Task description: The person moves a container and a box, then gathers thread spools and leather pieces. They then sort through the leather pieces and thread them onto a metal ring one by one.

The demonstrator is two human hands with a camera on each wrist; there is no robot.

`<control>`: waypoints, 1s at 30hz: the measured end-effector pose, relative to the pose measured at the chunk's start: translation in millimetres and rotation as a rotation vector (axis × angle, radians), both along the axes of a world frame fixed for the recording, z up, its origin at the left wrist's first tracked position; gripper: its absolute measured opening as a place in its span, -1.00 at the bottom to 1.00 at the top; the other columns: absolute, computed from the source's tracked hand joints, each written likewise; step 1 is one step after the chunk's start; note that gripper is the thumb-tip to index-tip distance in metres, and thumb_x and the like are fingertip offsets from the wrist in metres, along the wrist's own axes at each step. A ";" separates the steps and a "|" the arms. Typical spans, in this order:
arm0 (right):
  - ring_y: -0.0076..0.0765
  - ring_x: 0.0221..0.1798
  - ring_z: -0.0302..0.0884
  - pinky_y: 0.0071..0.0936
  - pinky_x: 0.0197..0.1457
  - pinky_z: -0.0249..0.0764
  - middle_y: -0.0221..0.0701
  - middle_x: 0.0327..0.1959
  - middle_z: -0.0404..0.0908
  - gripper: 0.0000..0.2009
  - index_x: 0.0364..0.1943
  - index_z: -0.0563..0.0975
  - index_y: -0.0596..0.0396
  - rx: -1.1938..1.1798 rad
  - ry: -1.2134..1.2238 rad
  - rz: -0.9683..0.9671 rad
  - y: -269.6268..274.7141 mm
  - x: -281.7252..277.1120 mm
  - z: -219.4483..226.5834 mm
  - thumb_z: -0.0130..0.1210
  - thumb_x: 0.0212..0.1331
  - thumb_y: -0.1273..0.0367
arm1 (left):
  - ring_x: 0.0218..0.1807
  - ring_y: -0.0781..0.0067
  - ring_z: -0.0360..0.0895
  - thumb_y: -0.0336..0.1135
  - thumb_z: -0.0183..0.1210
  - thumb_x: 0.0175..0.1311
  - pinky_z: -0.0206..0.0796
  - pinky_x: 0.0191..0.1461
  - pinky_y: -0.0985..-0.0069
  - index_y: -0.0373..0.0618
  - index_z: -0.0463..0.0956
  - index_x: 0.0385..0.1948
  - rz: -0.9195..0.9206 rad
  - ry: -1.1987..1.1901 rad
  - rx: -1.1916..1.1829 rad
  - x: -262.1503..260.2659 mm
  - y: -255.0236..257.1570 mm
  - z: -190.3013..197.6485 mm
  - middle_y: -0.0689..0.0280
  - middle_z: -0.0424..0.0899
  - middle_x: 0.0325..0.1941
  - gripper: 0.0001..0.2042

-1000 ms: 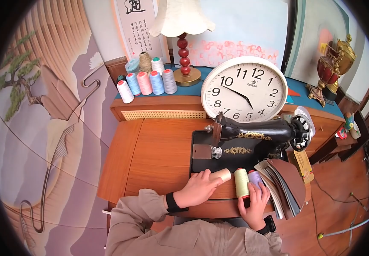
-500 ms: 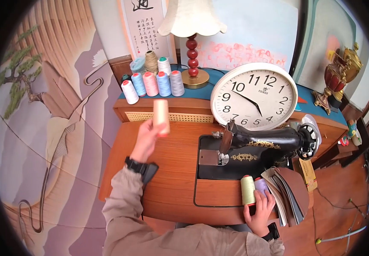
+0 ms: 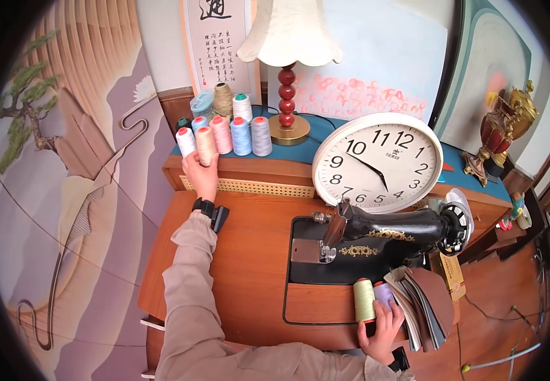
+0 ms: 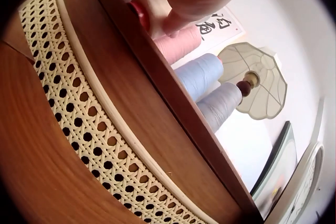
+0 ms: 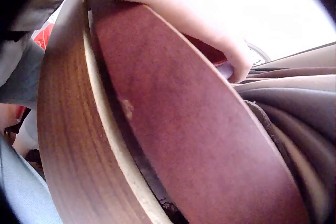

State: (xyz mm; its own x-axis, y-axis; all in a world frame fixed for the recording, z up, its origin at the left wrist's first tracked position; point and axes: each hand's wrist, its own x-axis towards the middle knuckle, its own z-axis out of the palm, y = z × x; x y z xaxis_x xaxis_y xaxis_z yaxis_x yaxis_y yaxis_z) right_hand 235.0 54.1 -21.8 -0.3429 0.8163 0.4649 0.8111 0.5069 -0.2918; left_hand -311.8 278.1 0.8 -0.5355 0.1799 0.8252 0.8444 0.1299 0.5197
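My left hand (image 3: 201,176) grips a cream thread spool (image 3: 206,146) by its lower part, at the front of the blue-topped shelf, just right of a white spool (image 3: 186,141). The left wrist view shows the thumb and fingers round the cream spool (image 4: 157,6), beside a pink spool (image 4: 179,44). At the front of the sewing table, my right hand (image 3: 383,331) holds the lower part of a purple thread spool (image 3: 383,294). A pale green spool (image 3: 364,300) stands close on its left. In the right wrist view, the fingers partly hide the purple spool (image 5: 226,70).
A black sewing machine (image 3: 389,225) sits on the wooden table (image 3: 249,273), with a white clock (image 3: 376,162) behind it. Folded fabrics (image 3: 421,305) lie right of the purple spool. Several spools and a lamp (image 3: 286,95) occupy the shelf (image 3: 310,141).
My left hand has carried the cream spool from the table front, up and leftward, to the row of spools on the shelf. The right hand has stayed at the purple spool.
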 end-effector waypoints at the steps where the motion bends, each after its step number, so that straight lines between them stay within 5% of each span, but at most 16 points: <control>1: 0.13 0.29 0.22 0.19 0.37 0.02 -0.20 0.14 0.47 -0.37 0.20 0.39 0.16 0.002 0.002 0.005 -0.9 0.3 0.1 0.26 -0.03 0.26 | -0.20 0.28 0.49 -0.23 0.50 0.04 0.42 -0.06 0.33 -0.30 0.45 -0.12 -0.006 0.000 -0.003 -5.0 2.3 -4.2 0.18 0.45 -0.17 -0.51; 5: 0.12 0.28 0.23 0.19 0.36 0.04 -0.20 0.13 0.48 -0.39 0.18 0.41 0.16 0.001 0.023 -0.004 -0.1 -1.0 1.0 0.26 -0.03 0.26 | -0.20 0.28 0.49 -0.19 0.51 0.03 0.44 -0.10 0.36 -0.30 0.44 -0.14 -0.050 -0.147 -0.016 -19.3 6.9 -15.0 0.17 0.46 -0.17 -0.50; 7: 0.12 0.28 0.24 0.18 0.35 0.07 -0.20 0.12 0.49 -0.41 0.15 0.44 0.17 0.012 0.032 0.002 0.1 -1.1 2.2 0.26 -0.03 0.26 | -0.12 0.10 0.43 -0.23 0.51 -0.02 0.30 -0.02 0.22 -0.27 0.40 -0.19 -0.102 -0.197 0.031 -18.3 7.0 -18.1 0.12 0.44 -0.19 -0.51; 9: 0.12 0.29 0.26 0.18 0.33 0.10 -0.21 0.13 0.50 -0.42 0.14 0.47 0.16 0.023 0.038 -0.009 -0.2 -0.8 1.3 0.29 -0.04 0.26 | -0.09 0.15 0.38 -0.24 0.49 -0.01 0.28 -0.02 0.24 -0.25 0.39 -0.22 0.103 -0.027 -0.107 5.8 -6.9 -5.0 0.14 0.44 -0.23 -0.53; 12: 0.10 0.31 0.27 0.18 0.34 0.12 -0.26 0.14 0.50 -0.41 0.15 0.47 0.13 0.031 0.053 -0.015 0.5 -0.8 2.1 0.31 -0.04 0.26 | -0.29 0.37 0.36 -0.34 0.41 0.10 0.29 -0.18 0.41 -0.20 0.37 -0.24 -0.348 -0.115 0.014 70.7 -32.8 12.0 0.27 0.40 -0.35 -0.65; 14: 0.08 0.32 0.27 0.18 0.36 0.12 -0.28 0.14 0.51 -0.42 0.15 0.48 0.12 0.030 0.064 -0.015 0.0 -1.1 3.5 0.31 -0.03 0.25 | -0.50 0.60 0.36 -0.41 0.33 0.19 0.27 -0.42 0.53 -0.14 0.46 -0.29 -0.657 -0.133 -0.181 151.2 -78.1 27.0 0.42 0.41 -0.53 -0.80; 17: 0.05 0.32 0.26 0.16 0.37 0.12 -0.28 0.14 0.50 -0.43 0.15 0.48 0.12 0.036 0.072 -0.008 0.7 -0.3 2.4 0.31 -0.01 0.25 | -0.48 0.39 0.59 -0.25 0.38 0.18 0.42 -0.39 0.47 -0.07 0.59 -0.17 -1.298 0.008 -0.637 245.2 -142.6 30.7 0.26 0.65 -0.35 -0.75; 18: 0.05 0.32 0.26 0.16 0.37 0.12 -0.28 0.14 0.50 -0.43 0.15 0.48 0.12 0.034 0.073 -0.007 0.9 0.0 2.4 0.31 -0.01 0.25 | -0.36 0.23 0.67 -0.07 0.33 0.23 0.50 -0.33 0.35 0.01 0.59 -0.07 -1.334 0.094 -0.896 270.2 -161.0 43.9 0.21 0.69 -0.25 -0.68; 19: 0.08 0.33 0.26 0.16 0.38 0.11 -0.26 0.15 0.50 -0.42 0.16 0.48 0.13 0.035 0.080 0.000 1.3 0.3 2.6 0.30 -0.02 0.26 | -0.29 0.10 0.68 0.03 0.23 0.29 0.52 -0.29 0.26 0.08 0.54 0.08 -1.468 0.220 -0.782 289.1 -167.1 29.6 0.20 0.71 -0.20 -0.59; 20: 0.10 0.34 0.26 0.16 0.38 0.09 -0.23 0.16 0.50 -0.41 0.17 0.47 0.14 0.037 0.087 0.008 0.7 0.3 2.3 0.30 -0.03 0.28 | -0.34 0.26 0.66 -0.02 0.24 0.31 0.50 -0.31 0.36 0.14 0.47 0.22 -1.501 0.326 -0.870 302.7 -172.8 31.3 0.24 0.67 -0.27 -0.54; 21: 0.10 0.34 0.26 0.16 0.38 0.09 -0.23 0.16 0.50 -0.41 0.17 0.47 0.14 0.038 0.087 0.013 0.3 0.5 1.7 0.30 -0.03 0.28 | -0.29 0.13 0.65 0.01 0.15 0.37 0.51 -0.24 0.30 0.17 0.34 0.33 -1.572 0.343 -0.959 313.5 -174.7 31.1 0.19 0.66 -0.23 -0.49; 23: 0.08 0.35 0.25 0.15 0.39 0.09 -0.24 0.17 0.49 -0.42 0.18 0.47 0.13 0.039 0.085 0.004 0.2 1.2 0.5 0.30 0.00 0.26 | -0.19 0.07 0.65 0.05 0.09 0.41 0.50 -0.12 0.23 0.15 0.26 0.37 -1.534 0.378 -1.232 326.1 -171.3 21.4 0.11 0.62 -0.08 -0.45; 27: 0.04 0.35 0.23 0.17 0.38 0.08 -0.30 0.17 0.49 -0.46 0.16 0.48 0.11 0.029 0.076 0.016 -0.7 2.3 0.8 0.27 0.09 0.20 | -0.09 -0.03 0.62 0.12 0.06 0.41 0.46 -0.02 0.17 0.09 0.24 0.36 -1.597 0.139 -1.195 333.8 -167.6 3.9 0.02 0.52 0.08 -0.43; 30: 0.03 0.34 0.24 0.18 0.39 0.06 -0.32 0.14 0.51 -0.49 0.15 0.49 0.10 0.037 0.065 0.040 -1.2 2.8 1.1 0.26 0.10 0.20 | -0.09 -0.15 0.60 0.25 0.10 0.32 0.46 0.00 0.15 0.04 0.31 0.25 -1.434 0.146 -1.156 337.6 -179.3 11.8 -0.01 0.41 0.08 -0.38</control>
State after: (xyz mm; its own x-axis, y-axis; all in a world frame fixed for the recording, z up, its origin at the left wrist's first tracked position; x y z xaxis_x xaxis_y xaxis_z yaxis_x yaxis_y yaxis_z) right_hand 237.8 52.8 -20.6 -0.3433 0.7843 0.5167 0.7699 0.5501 -0.3234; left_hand 25.8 98.8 12.6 0.5752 0.8180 -0.0051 0.6397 -0.4459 0.6261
